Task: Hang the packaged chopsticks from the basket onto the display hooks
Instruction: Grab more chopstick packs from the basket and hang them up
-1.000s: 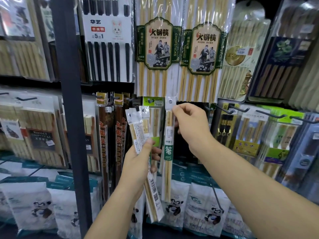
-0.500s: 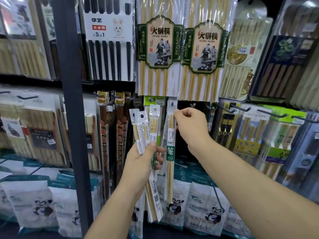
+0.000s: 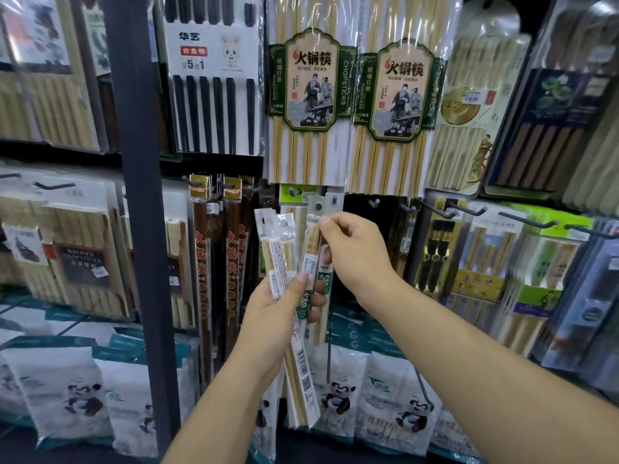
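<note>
Two grips, both clamped: the left hand (image 3: 271, 316) wraps a bundle of chopstick packets (image 3: 279, 252), and the right hand (image 3: 355, 252) pinches a single packet (image 3: 314, 239) near its top, seemingly unhooked.

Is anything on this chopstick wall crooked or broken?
Nothing looks broken or spilled. The only crooked things are the slim chopstick packs fanned out in the left hand and the tilted pack pinched by the right hand.

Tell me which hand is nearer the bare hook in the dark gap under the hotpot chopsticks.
Right. The right hand sits just below-left of the bare hook, pinching a narrow pack. The left hand is lower and farther left, gripping a bundle of packs.
</note>
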### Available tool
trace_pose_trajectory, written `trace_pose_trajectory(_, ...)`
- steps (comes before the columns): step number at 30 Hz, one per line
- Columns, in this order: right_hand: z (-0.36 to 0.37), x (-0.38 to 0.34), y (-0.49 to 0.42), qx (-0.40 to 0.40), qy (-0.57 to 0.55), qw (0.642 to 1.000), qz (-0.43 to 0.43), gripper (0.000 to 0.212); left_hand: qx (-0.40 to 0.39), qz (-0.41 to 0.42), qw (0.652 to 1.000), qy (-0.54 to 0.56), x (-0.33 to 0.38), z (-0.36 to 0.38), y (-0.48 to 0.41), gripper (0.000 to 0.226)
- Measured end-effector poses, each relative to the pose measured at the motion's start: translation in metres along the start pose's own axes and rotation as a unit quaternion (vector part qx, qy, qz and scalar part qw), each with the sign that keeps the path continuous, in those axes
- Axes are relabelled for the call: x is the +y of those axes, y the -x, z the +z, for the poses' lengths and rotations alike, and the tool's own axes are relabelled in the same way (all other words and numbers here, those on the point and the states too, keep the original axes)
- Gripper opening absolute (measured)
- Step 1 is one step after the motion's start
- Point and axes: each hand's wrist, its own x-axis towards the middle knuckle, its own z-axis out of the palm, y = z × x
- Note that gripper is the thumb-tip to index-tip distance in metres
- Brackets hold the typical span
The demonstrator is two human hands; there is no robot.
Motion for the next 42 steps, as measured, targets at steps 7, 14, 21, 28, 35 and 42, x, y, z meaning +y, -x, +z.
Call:
trace_pose_trajectory(7, -0.010, -0.003, -0.014, 0.058, -0.013, 0.998, 0.011, 0.028, 0.063, 0.013, 0.997, -0.051, -0.003, -0.003, -0.003, 0.017)
trace_pose_trajectory(14, -0.011, 0.003, -0.018, 0.058, 0.028, 0.997, 0.033, 0.037, 0.057, -0.006, 0.997, -0.056, 0.000, -0.002, -0.004, 0.018)
trace_pose_trajectory(21, -0.011, 0.009, -0.019, 0.057, 0.042, 0.996, 0.050, 0.034, 0.025, -0.012, 0.999, -0.045, 0.004, -0.005, -0.004, 0.018)
trace_pose_trajectory(28, -0.003, 0.017, 0.001, 0.076, 0.060, 0.995, 0.036, 0.033, 0.022, 0.016, 0.997, -0.065, 0.008, 0.000, -0.001, 0.027)
trace_pose_trajectory(35, 0.007, 0.004, 0.019, -0.053, -0.013, 0.998, -0.010, 0.019, -0.028, 0.020, 0.998, -0.045, 0.013, 0.005, 0.005, 0.019)
trace_pose_trajectory(42, 0.006, 0.003, 0.018, -0.042, -0.051, 0.998, -0.005, 0.019, -0.030, 0.005, 0.999, -0.018, 0.014, 0.007, 0.006, 0.021)
